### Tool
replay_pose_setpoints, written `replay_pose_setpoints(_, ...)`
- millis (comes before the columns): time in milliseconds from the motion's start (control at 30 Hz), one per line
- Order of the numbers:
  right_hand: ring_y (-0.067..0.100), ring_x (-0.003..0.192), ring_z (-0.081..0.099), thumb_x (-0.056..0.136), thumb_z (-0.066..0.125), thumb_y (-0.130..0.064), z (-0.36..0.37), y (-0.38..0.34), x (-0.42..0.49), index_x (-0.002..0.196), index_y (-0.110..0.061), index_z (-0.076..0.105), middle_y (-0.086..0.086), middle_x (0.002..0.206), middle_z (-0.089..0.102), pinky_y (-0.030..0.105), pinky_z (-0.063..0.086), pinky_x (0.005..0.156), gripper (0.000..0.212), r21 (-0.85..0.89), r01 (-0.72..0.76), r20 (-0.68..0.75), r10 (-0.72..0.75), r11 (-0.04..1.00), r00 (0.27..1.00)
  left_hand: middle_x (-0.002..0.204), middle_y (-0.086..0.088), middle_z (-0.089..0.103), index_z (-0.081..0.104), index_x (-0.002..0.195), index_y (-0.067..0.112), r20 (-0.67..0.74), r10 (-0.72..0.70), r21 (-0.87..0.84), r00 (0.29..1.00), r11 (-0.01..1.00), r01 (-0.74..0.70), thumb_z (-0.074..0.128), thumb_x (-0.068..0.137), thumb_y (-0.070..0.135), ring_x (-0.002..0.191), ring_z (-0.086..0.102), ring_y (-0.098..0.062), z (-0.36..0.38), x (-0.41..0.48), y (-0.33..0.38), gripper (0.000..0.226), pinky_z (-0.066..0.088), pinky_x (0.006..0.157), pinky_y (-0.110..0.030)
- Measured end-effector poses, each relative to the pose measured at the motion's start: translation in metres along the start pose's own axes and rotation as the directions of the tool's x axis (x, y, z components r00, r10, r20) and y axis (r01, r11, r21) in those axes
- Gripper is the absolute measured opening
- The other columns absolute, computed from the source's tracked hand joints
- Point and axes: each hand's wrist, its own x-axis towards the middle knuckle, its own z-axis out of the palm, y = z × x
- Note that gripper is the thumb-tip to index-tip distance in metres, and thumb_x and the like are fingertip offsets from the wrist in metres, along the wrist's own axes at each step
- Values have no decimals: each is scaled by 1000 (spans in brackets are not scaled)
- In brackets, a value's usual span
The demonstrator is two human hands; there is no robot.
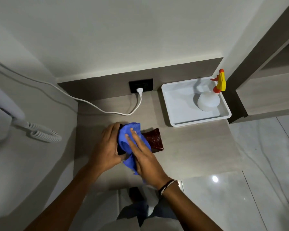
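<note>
Now | surface point(182, 147) mid-frame | left hand point(107, 147) grips dish point(154, 139) | right hand point(143, 155) flat on cloth point(125, 132) | tray point(177, 104) upper right | floor point(240, 189) lower right

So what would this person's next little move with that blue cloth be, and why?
Probably slide the right hand and the blue cloth rightward over the dark red dish: the cloth covers only its left part, the right part lies bare, and the left hand grips the left edge to steady it.
</note>
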Motion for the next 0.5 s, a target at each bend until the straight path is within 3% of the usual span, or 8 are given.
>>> replay_pose_setpoints(67,10,166,21,116,48,-24,-18,20,1,166,-49,22,-26,176,18,42,35,130,62,27,-144,-79,145,989,986,141,-22,57,46,150,-4,24,-77,85,997,994,75,99,55,20,127,56,-39,0,-2,-1,111,39,112,-33)
replay_pose_setpoints(100,-7,160,21,116,43,-41,-28,28,0,165,-56,20,-42,168,18,40,32,132,56,-40,-221,-87,217,974,972,141,-23,57,45,150,-5,36,-109,106,993,989,104,101,52,15,127,56,-41,-1,-2,1,114,43,109,-38)
replay_pose_setpoints(167,-24,151,14,114,38,-51,-36,30,-3,165,-58,15,-48,165,14,37,22,136,57,-21,-302,-56,300,953,952,142,-21,56,44,152,-2,36,-113,103,993,989,108,101,51,13,129,53,-37,1,-1,7,117,44,105,-38)
replay_pose_setpoints(233,-4,160,23,113,44,-48,-26,17,-2,162,-59,25,-26,174,25,34,32,132,53,81,-305,-43,309,949,950,143,-25,56,46,151,-5,51,-128,98,990,988,123,102,51,10,129,53,-40,1,1,10,116,40,108,-34)
replay_pose_setpoints(300,17,158,40,109,55,-47,-5,-4,5,157,-59,38,-8,172,39,23,48,116,52,105,-213,-72,221,971,973,141,-29,58,47,149,-7,38,-134,59,990,990,132,100,52,8,128,56,-44,-1,0,13,112,35,110,-27)
replay_pose_setpoints(333,21,159,39,110,56,-41,6,-10,7,160,-57,35,-4,175,33,20,48,115,57,73,-126,-98,133,989,986,140,-28,60,47,149,-3,29,-130,22,991,991,129,98,54,10,128,56,-41,-1,-2,13,109,33,111,-24)
replay_pose_setpoints(433,17,170,-1,101,53,6,15,-10,3,172,-35,9,-2,183,-3,25,13,137,93,-46,-15,22,16,999,1000,137,-22,61,45,144,5,25,-144,-30,989,989,145,100,60,12,126,55,-34,-3,-6,4,101,41,112,-27)
replay_pose_setpoints(500,14,169,-10,97,56,12,-2,13,0,172,-22,10,-5,181,-8,38,8,139,94,-166,-66,77,80,984,994,138,-23,59,47,146,1,41,-200,20,979,980,199,103,55,11,125,57,-41,-8,-9,0,108,51,106,-43)
